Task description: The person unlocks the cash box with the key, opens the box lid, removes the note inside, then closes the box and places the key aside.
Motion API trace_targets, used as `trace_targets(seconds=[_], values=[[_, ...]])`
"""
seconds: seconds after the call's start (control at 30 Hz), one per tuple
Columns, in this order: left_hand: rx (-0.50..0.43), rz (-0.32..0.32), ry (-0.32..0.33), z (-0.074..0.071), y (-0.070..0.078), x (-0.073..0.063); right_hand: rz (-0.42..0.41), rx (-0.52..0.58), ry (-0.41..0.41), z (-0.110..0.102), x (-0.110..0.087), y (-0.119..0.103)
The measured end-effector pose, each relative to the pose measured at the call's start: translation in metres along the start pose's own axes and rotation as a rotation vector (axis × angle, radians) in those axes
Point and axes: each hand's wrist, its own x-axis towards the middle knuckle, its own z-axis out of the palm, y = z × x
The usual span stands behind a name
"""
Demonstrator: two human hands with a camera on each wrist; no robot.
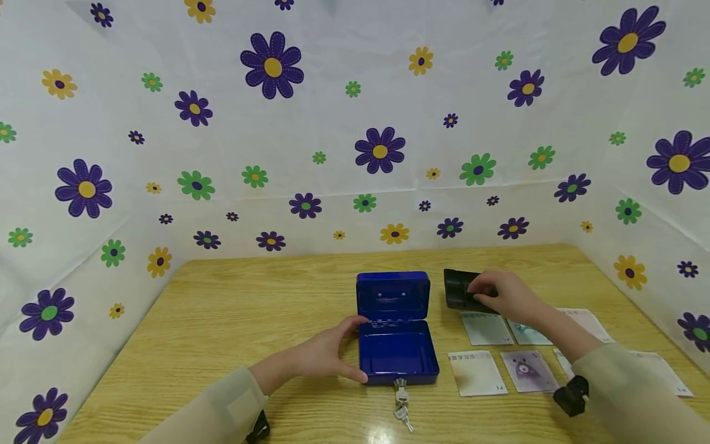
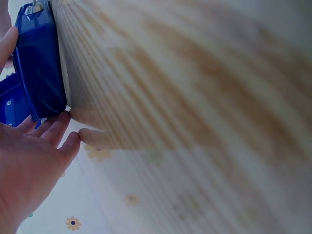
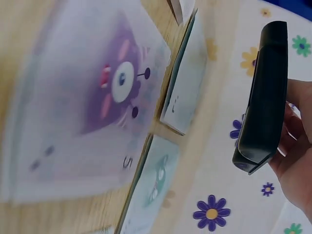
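Observation:
A blue metal cash box (image 1: pixel 398 354) stands on the table with its lid (image 1: pixel 392 296) raised and its inside bare. My left hand (image 1: pixel 327 353) spans the box's left side, thumb at the front corner and fingers at the back; the left wrist view shows those fingertips (image 2: pixel 61 122) against the box. Keys (image 1: pixel 402 412) hang from the front lock. To the right of the lid, my right hand (image 1: pixel 507 297) pinches a black coin tray (image 1: pixel 459 288) near its middle. The tray is tilted above the table, and its smooth underside shows in the right wrist view.
Several card stacks lie right of the box, among them one with a purple monster (image 1: pixel 528 371) and a pale one (image 1: pixel 478 373). Another stack (image 1: pixel 487 330) lies just below the tray. Flowered cloth (image 1: pixel 333 123) closes off the back and sides of the table (image 1: pixel 233 308).

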Motion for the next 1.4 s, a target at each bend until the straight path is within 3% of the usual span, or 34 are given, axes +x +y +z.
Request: trace_targets(seconds=[0.3, 0.57, 0.8, 1.03, 1.4], values=[[-0.008, -0.008, -0.003, -0.002, 0.0, -0.001, -0.107, 0.043, 0.009, -0.012, -0.036, -0.029], [-0.007, 0.001, -0.001, -0.003, 0.0, 0.0, -0.254, 0.11, 0.004, -0.002, -0.043, -0.052], [-0.01, 0.001, -0.015, -0.003, 0.001, 0.0, -0.286, 0.224, -0.1, 0.019, -0.036, -0.076], [-0.017, -0.001, -0.01, -0.003, 0.001, 0.0, -0.244, 0.229, -0.18, 0.039, -0.016, -0.099], [-0.009, 0.003, -0.001, -0.001, -0.001, 0.0, -0.24, 0.185, -0.195, 0.061, 0.007, -0.119]])
